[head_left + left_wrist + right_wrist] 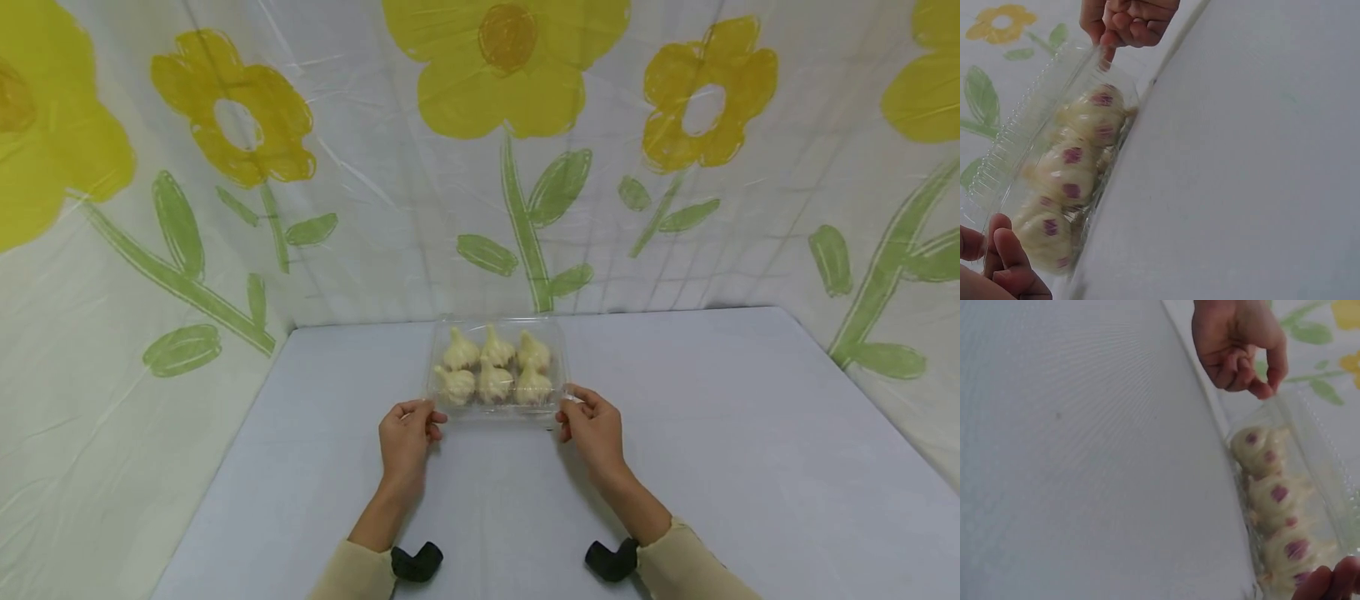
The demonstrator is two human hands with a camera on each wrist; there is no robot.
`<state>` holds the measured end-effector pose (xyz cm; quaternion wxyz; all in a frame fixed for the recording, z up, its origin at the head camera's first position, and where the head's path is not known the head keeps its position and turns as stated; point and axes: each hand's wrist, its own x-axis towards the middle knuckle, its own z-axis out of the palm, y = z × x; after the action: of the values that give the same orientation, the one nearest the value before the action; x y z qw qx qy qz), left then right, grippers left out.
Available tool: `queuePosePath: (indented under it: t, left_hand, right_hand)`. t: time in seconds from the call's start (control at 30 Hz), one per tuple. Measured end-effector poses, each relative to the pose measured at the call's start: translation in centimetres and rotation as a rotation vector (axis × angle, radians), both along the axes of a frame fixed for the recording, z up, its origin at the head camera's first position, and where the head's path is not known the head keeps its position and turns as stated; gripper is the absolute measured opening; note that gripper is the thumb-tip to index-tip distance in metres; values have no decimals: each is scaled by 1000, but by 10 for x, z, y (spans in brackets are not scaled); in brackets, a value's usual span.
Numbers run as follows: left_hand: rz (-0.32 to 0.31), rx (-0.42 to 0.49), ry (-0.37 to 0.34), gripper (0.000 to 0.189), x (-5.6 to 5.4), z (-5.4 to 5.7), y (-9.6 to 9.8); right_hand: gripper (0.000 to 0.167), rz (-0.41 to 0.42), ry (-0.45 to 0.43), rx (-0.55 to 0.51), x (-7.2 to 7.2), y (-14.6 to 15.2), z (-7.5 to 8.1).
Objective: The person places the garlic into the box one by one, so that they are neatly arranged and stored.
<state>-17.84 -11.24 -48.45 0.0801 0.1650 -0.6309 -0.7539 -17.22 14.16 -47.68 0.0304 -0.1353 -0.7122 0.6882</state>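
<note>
A clear plastic clamshell box (558,337) with several pale garlic bulbs (495,383) inside sits toward the back of the table. My left hand (405,437) pinches its near left corner between thumb and fingers. At the near right corner, the thumb and fingers of my right hand (596,433) pinch the rim. The left wrist view shows purple patches on the garlic bulbs (1063,169) through the box wall (1022,137), its rim between the fingertips. In the right wrist view the garlic bulbs (1279,494) stand in a row, with my left hand (1235,344) at the far corner.
A pale cloth covers the table (300,475). Behind it hangs a white curtain (360,242) printed with yellow flowers and green leaves, close beyond the box. Black curved pieces (417,562) stick out at both sleeve cuffs (360,571).
</note>
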Motion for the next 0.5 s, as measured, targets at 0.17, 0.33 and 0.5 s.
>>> queuePosePath:
  t: [0.17,0.33,0.5]
  left_hand:
    - [7,69,-9,7,0,2,1]
    - [-2,47,-26,5,3,4,1]
    - [-26,51,-44,9,4,4,0]
  right_hand:
    - [42,-6,-26,-116,-1,0,4]
    - [45,-6,-36,-178,-1,1,5]
    - [43,9,-27,-200,-2,2,4]
